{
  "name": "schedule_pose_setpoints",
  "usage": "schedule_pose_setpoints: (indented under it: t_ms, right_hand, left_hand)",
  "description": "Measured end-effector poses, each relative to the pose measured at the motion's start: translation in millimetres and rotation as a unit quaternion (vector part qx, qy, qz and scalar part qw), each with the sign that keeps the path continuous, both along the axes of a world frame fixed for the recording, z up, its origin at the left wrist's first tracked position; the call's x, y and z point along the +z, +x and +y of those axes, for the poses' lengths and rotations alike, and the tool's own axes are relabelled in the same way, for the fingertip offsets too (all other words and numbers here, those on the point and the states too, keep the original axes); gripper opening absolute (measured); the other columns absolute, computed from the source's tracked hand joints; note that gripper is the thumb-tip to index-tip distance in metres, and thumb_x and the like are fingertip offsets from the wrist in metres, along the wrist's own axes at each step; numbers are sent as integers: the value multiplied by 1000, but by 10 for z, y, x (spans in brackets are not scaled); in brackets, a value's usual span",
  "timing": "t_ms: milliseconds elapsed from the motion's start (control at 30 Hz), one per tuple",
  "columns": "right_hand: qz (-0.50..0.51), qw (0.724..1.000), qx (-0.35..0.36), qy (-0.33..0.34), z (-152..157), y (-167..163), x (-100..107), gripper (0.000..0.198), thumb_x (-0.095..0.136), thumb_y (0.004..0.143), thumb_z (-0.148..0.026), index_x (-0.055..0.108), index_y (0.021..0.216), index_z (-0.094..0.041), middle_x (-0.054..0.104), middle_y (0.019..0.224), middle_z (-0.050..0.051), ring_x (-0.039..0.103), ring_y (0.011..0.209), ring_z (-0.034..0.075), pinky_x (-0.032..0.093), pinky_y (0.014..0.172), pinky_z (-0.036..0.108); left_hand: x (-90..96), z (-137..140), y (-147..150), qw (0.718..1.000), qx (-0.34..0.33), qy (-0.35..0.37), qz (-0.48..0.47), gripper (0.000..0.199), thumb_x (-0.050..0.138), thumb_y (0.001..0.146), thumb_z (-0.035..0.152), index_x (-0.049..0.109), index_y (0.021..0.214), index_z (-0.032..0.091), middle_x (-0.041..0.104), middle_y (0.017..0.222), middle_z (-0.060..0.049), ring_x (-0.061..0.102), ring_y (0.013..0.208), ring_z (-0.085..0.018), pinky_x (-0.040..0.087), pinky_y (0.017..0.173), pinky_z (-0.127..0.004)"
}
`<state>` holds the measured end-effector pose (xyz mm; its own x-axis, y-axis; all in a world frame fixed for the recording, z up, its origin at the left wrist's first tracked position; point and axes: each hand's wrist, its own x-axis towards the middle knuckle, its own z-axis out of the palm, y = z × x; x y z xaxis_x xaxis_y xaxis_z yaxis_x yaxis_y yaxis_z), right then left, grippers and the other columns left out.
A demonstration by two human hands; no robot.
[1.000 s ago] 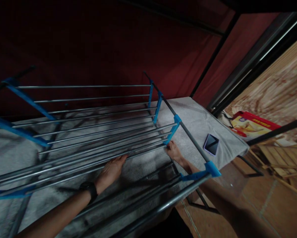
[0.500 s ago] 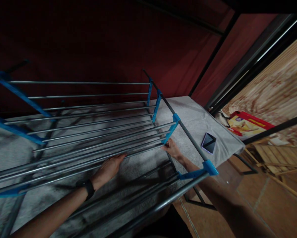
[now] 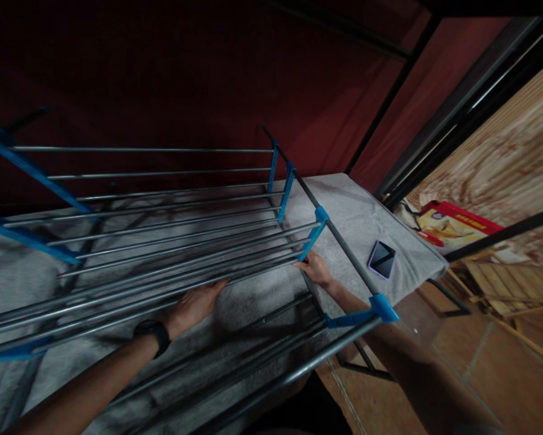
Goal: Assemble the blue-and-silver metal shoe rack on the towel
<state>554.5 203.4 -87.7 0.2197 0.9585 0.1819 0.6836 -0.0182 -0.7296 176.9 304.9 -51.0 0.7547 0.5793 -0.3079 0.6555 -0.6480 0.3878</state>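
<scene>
Forearms reach in from six o'clock under the metal rack of thin grey rods with blue plastic end brackets [image 3: 162, 241], which lies over a grey towel-covered bed [image 3: 362, 217]. Left hand [image 3: 192, 305], fingers flat and extended, touches the nearest rod; right hand [image 3: 315, 269] pinches the rod end beside a blue bracket. Farther off at two o'clock, a dark smartphone [image 3: 381, 259] rests on the towel.

From my feed the room is dim — a dark red wall [image 3: 171, 78] fills the back, crossed by black metal bars [image 3: 438, 115]. A grey cloth [image 3: 357, 211] covers the flat surface below. At right, a wood-grain panel [image 3: 511, 157] catches more light — beneath it lie a red box [image 3: 456, 225], wooden slats [image 3: 511, 284] and a terracotta tiled floor [image 3: 470, 374].
</scene>
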Motion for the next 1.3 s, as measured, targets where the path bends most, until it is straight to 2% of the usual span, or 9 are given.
schedule_pose_setpoints:
  t_ms: [267,533,700,933,1300]
  right_hand:
    - [-5,1000,-20,-2,19,-26,-76,13,65,81,-27,57,89,-21,64,98,6,59,83,20,49,80,33]
    - [-7,1000,-29,-3,44,-4,-170,11,64,81,-26,56,86,-21,60,96,5,57,84,19,49,83,35]
    - [-6,999,-34,3,60,-1,-199,11,64,79,-24,57,86,-20,59,97,5,57,87,21,50,86,38]
    - [-2,999,-42,3,71,7,-237,14,64,77,-25,57,89,-22,60,98,4,57,90,21,51,88,38]
    - [0,999,-48,5,93,-44,-230,20,62,75,-20,57,94,-21,60,105,8,57,101,25,48,96,42]
  left_hand:
    - [74,-2,-23,1000,-4,-6,9,68,25,86,3,40,150,20,50,151,-5,50,136,-18,35,119,-38]
    - [141,-69,31,999,-6,36,12,77,28,79,-4,40,151,21,52,149,-6,49,137,-19,38,118,-38]
    - [145,-71,31,999,-8,32,29,74,26,82,-2,38,152,21,52,149,-6,52,135,-19,39,116,-37]
    - [121,-71,9,998,-29,50,29,78,26,78,-5,38,152,18,47,153,-8,44,141,-19,36,118,-36]
    - [250,-138,57,998,-15,44,30,78,26,79,-7,39,151,19,50,151,-9,46,140,-19,36,119,-38]
